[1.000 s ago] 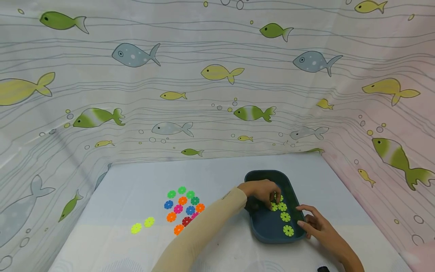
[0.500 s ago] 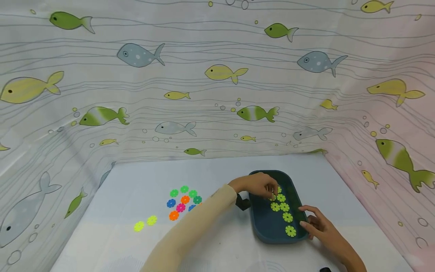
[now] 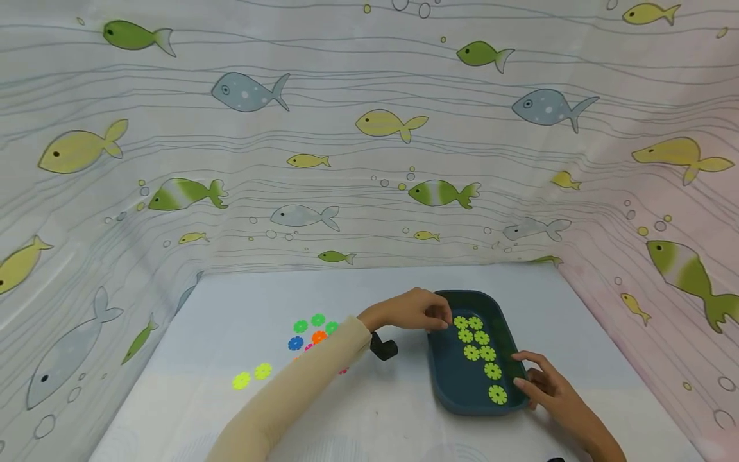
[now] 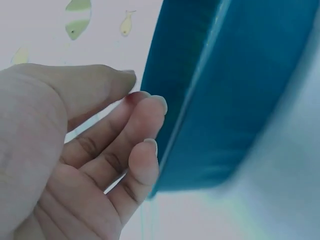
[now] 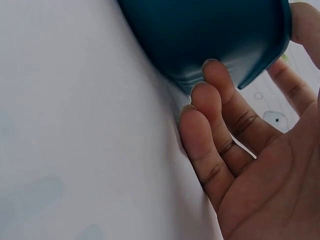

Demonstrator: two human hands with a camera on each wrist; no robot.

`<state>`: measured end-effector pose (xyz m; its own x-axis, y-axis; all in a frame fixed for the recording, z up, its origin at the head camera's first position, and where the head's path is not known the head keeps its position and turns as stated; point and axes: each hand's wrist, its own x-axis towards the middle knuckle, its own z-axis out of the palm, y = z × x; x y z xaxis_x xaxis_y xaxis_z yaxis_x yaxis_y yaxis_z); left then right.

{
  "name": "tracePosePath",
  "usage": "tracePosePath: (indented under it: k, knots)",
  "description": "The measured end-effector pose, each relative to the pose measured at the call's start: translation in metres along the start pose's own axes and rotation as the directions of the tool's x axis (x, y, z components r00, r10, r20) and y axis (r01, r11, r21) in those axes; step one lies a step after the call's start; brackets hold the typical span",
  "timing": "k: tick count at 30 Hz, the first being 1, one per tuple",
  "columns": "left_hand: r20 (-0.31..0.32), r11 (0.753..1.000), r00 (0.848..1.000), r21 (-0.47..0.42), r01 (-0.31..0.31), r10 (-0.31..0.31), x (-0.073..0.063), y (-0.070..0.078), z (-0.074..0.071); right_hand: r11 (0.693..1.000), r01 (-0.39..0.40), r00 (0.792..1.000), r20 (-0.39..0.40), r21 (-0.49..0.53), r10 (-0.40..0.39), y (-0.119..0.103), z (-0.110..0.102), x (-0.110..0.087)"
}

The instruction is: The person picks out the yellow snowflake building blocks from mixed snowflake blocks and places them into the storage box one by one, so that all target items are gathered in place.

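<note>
A dark blue-green tray [image 3: 456, 385] lies on the table at the right in the head view. Several yellow-green notched plastic discs [image 3: 487, 353] lie flat inside it, in a staggered double line and then singly toward the front. My left hand [image 3: 412, 310] is by the tray's far left rim, its fingers loosely bent. The left wrist view shows nothing between that thumb and those fingers. With thumb and fingers my right hand [image 3: 545, 388] grips the tray's right wall; several of its fingers [image 5: 200, 135] are against the outside.
Two yellow discs [image 3: 252, 376] lie at the table's left. Beyond them is a cluster of coloured discs, with a green one [image 3: 318, 319] at its back; the left sleeve [image 3: 300, 378] partly hides it. A fish-printed sheet [image 3: 369, 167] surrounds the table.
My left hand has drawn back leftward from inside the tray to its rim, letting go of the discs there. More yellow-green discs now show in the tray. The right hand keeps its grip.
</note>
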<state>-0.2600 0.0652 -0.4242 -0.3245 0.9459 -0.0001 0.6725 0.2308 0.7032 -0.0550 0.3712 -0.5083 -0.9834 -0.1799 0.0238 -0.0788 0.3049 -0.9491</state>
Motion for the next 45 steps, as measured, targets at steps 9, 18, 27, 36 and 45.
tracePosePath:
  k: [9,18,27,36,45]
  knots:
    - [-0.049,1.0,0.999,-0.031,0.005,-0.006,-0.04,-0.014,-0.008,1.0,0.004,1.0,-0.008,-0.018,-0.004,0.001,0.001,0.0]
    - [-0.071,0.998,0.995,-0.016,0.067,-0.068,-0.081,-0.024,-0.011,0.999,-0.025,1.0,-0.018,-0.028,0.024,-0.001,0.003,-0.001]
    - [-0.11,0.988,0.983,0.02,0.152,-0.148,-0.13,-0.04,-0.016,0.999,-0.009,1.0,-0.026,-0.049,0.007,0.001,0.004,0.001]
    - [-0.169,0.967,0.952,-0.038,0.252,-0.255,-0.186,-0.054,-0.023,0.999,-0.002,1.0,-0.021,-0.054,0.001,0.0,0.005,0.0]
    - [-0.251,0.935,0.901,-0.061,0.35,-0.354,-0.242,-0.063,-0.028,0.998,0.0,1.0,-0.022,-0.055,-0.001,-0.002,0.005,0.0]
